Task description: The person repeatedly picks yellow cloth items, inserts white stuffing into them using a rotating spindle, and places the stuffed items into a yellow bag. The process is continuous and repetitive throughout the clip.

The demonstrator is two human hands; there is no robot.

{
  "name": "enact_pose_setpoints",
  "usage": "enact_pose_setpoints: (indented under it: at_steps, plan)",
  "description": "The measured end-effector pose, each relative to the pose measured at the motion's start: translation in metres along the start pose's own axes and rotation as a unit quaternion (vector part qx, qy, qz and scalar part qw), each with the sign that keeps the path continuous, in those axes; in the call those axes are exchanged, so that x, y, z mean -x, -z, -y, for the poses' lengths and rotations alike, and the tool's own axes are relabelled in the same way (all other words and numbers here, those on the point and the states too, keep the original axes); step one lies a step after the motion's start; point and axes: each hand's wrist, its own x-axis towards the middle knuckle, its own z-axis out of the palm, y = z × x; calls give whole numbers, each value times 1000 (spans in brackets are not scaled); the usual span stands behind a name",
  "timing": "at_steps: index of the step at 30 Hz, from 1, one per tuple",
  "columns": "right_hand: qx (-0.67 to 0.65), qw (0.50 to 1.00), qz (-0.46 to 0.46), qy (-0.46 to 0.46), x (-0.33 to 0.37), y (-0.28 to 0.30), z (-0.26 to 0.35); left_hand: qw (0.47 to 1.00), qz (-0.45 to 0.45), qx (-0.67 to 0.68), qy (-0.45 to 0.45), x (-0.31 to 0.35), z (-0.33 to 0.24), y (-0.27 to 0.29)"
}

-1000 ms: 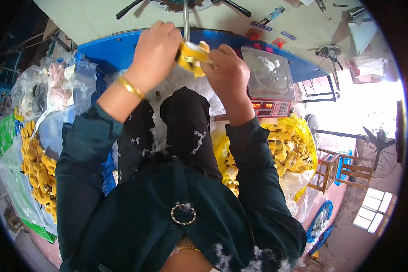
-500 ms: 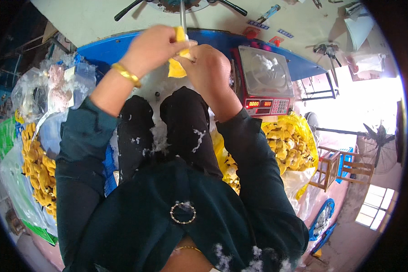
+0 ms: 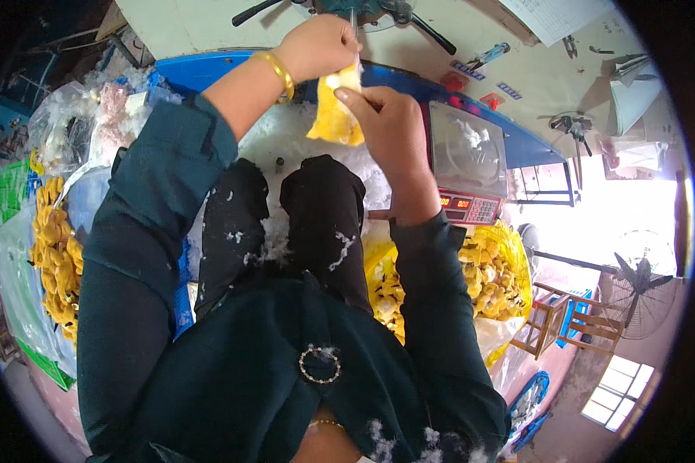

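Observation:
A small yellow plush piece (image 3: 337,116), with a pale or white spot near its top, hangs between my hands just below a thin metal tube (image 3: 354,17). My left hand (image 3: 316,48), with a gold bangle at the wrist, is closed at the upper end of the piece beside the tube. My right hand (image 3: 394,127) pinches the plush at its right side, thumb in front. Whether the tube's tip sits inside the piece is hidden by my left fingers. White fluff (image 3: 289,127) lies below the hands.
A red scale (image 3: 465,147) stands right of my right hand. Yellow plush pieces fill a yellow bag (image 3: 493,274) at right and a heap (image 3: 54,247) at left. Pliers (image 3: 490,55) lie on the pale table (image 3: 510,27), whose blue edge (image 3: 208,73) curves before me.
My hands no longer overlap: the right has shifted right and down the plush piece, the left to its top. More of the yellow plush now shows. The whole view has shifted slightly.

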Motion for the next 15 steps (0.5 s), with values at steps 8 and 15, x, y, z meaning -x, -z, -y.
enact_pose_setpoints:
  at_steps: [8, 15]
  plan:
    - [12, 997, -69, -29, 20, -13, -1, 997, -7, -46, 62, 46, -36, -9]
    - [22, 998, -63, 8, 27, -14, -9, 992, -46, -111, 43, 71, -50, -22]
